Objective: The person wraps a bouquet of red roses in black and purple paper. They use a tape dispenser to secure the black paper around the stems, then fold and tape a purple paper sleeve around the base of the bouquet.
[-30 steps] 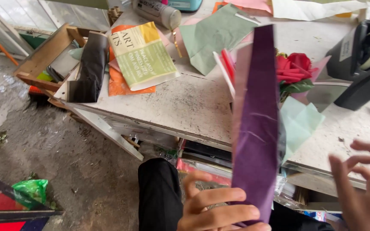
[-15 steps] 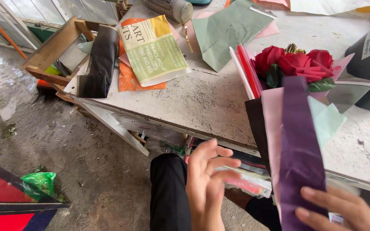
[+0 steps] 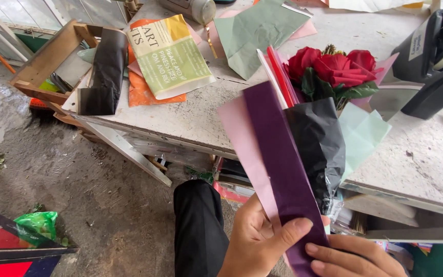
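Both hands meet low and near, just right of centre: the left hand [image 3: 262, 241] pinches the long dark purple paper strip [image 3: 283, 174] with its thumb across the front, and the right hand [image 3: 349, 256] closes on the bottom end. The strip runs up and leftward from them, over a pink paper sheet [image 3: 242, 149], just left of the black-wrapped red rose bouquet [image 3: 329, 72] at the counter [image 3: 426, 164] edge.

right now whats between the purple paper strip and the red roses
The black wrapping sheet lies between the purple paper strip and the red roses, seen in the head view.
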